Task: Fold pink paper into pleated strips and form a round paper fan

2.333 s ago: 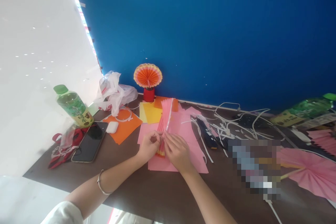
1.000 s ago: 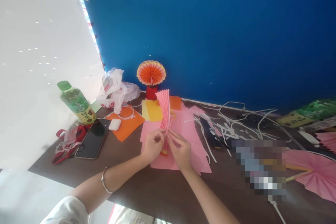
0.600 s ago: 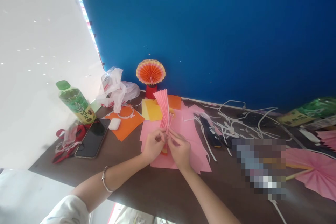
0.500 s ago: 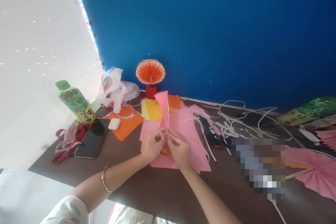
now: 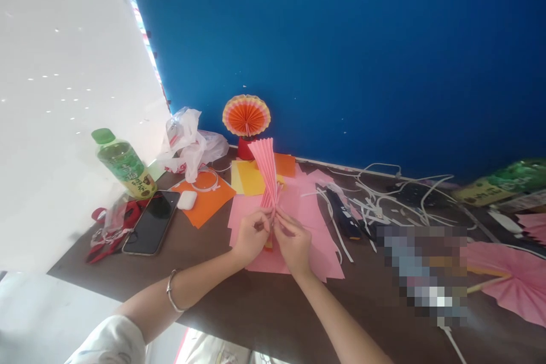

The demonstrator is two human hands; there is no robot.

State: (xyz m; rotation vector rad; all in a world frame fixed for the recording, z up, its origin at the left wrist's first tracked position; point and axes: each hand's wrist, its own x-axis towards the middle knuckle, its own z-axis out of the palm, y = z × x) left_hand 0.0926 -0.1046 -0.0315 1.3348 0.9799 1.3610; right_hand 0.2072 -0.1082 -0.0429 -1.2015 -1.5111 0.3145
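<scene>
Both hands pinch the narrow lower end of a pleated pink paper fan (image 5: 266, 168), whose folds spread toward the top. My left hand (image 5: 253, 233) is closed on it from the left, a bracelet on that wrist. From the right, my right hand (image 5: 293, 239) grips the same gathered end with thumb and fingers. The fingers hide the base of the folds. Beneath lie pink paper sheets (image 5: 318, 250), with yellow paper (image 5: 251, 178) just behind. A finished round orange, pink and yellow paper fan (image 5: 246, 116) stands in a red holder (image 5: 246, 149) at the back.
On the left are a green-capped bottle (image 5: 125, 165), a phone (image 5: 152, 223), a white earbud case (image 5: 186, 200), orange paper (image 5: 207, 205) and a plastic bag (image 5: 187, 142). To the right lie a dark cutter (image 5: 345, 216), white paper strips and cables (image 5: 375, 207), and a pink fan (image 5: 507, 278).
The pleated fan's upper end has spread wider and reaches slightly higher. Both hands keep their pinch at its base, and the view has shifted a little.
</scene>
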